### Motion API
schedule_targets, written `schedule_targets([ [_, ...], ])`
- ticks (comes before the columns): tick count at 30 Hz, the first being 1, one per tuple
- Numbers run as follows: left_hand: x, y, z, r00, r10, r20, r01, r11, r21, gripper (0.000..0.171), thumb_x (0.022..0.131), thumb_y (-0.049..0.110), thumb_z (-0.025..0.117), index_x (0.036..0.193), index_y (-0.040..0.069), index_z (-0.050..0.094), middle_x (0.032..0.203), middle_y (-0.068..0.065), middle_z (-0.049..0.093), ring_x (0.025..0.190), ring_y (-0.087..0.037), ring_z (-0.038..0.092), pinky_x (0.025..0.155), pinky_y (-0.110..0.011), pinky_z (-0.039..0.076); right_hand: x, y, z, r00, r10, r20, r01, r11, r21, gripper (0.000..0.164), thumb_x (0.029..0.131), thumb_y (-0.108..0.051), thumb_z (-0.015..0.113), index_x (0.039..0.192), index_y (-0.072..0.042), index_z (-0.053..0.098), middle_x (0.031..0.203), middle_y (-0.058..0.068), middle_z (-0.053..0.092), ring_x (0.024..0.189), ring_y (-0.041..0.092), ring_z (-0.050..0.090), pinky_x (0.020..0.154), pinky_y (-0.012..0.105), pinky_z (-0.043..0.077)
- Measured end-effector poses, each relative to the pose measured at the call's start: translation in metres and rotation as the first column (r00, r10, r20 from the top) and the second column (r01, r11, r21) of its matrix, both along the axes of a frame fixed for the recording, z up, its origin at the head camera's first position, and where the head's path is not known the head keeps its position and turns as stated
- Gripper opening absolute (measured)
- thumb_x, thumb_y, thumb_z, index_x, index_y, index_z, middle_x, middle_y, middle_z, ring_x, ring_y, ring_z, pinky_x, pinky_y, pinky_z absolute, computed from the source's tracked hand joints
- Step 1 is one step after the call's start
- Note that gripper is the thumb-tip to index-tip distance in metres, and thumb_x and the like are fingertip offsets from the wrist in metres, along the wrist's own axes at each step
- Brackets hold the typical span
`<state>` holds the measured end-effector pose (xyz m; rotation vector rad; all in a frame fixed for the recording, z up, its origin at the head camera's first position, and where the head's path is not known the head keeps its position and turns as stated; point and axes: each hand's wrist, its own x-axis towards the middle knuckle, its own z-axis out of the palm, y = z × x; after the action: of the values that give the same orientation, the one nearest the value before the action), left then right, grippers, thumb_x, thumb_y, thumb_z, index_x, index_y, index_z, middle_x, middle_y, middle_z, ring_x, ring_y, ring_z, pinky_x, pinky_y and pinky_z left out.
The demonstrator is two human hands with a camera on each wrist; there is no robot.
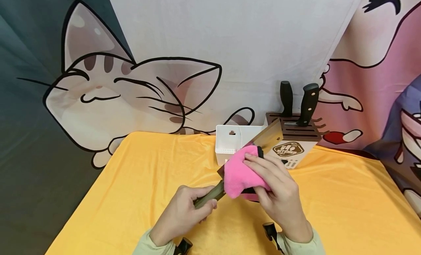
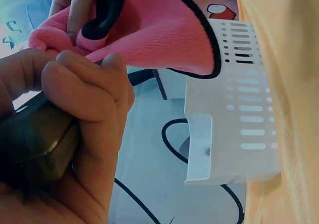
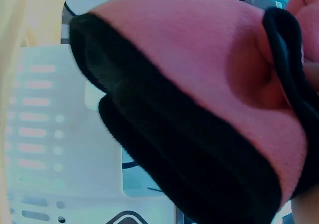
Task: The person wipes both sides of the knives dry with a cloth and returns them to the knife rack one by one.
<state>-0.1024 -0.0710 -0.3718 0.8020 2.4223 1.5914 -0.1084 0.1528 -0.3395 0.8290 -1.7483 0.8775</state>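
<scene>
My left hand (image 1: 182,213) grips the dark handle (image 1: 210,195) of a cleaver, whose broad blade (image 1: 269,136) slants up to the right and has a small hole near its far corner. A pink cloth (image 1: 241,174) with black edging is folded over the middle of the blade. Through it, my right hand (image 1: 279,189) pinches the blade, fingers on top and thumb below. In the left wrist view, curled fingers (image 2: 84,89) wrap the handle, with the cloth just beyond. The cloth fills much of the right wrist view and hides the blade there.
Behind the hands stands a white knife block (image 1: 296,152) with a brown slotted top, holding two black-handled knives (image 1: 308,105). Hooks jut from its right side. A white slotted holder (image 1: 227,138) adjoins its left. Yellow cloth (image 1: 131,196) covers the table; a printed cat curtain hangs behind.
</scene>
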Motion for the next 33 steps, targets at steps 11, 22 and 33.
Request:
schedule_targets([
  [11,-0.004,-0.002,-0.008,0.998,-0.047,-0.034,0.046,0.999,-0.017,0.012,0.088,0.022,0.063,0.098,0.026,0.068,0.060,0.014,0.055,0.045,0.003,0.044,0.039,-0.021,0.039,-0.003,0.011,-0.004,0.996,-0.085,-0.006,0.082,0.980,-0.179,0.020,0.085,-0.006,0.058,0.096,0.006,0.069,0.098,0.020,0.067,0.093,0.035,0.060,0.090,0.038,0.042],
  [22,-0.004,-0.002,-0.007,0.997,-0.079,-0.009,0.079,0.996,-0.041,0.015,0.087,0.017,0.063,0.099,0.024,0.067,0.054,0.014,0.048,0.041,0.004,0.037,0.035,-0.018,0.032,-0.004,0.028,-0.004,0.983,-0.164,0.078,0.180,0.945,-0.272,0.022,0.083,-0.005,0.063,0.100,0.007,0.067,0.101,0.020,0.066,0.099,0.032,0.060,0.094,0.038,0.042],
  [33,0.002,0.000,0.013,0.995,-0.084,0.053,0.085,0.996,-0.027,0.016,0.088,0.013,0.062,0.102,0.019,0.069,0.053,0.011,0.048,0.041,0.003,0.039,0.036,-0.018,0.033,-0.006,0.043,-0.010,0.921,-0.318,0.224,0.374,0.882,-0.285,0.027,0.081,-0.004,0.064,0.107,-0.001,0.068,0.107,0.013,0.066,0.103,0.024,0.060,0.091,0.024,0.042],
])
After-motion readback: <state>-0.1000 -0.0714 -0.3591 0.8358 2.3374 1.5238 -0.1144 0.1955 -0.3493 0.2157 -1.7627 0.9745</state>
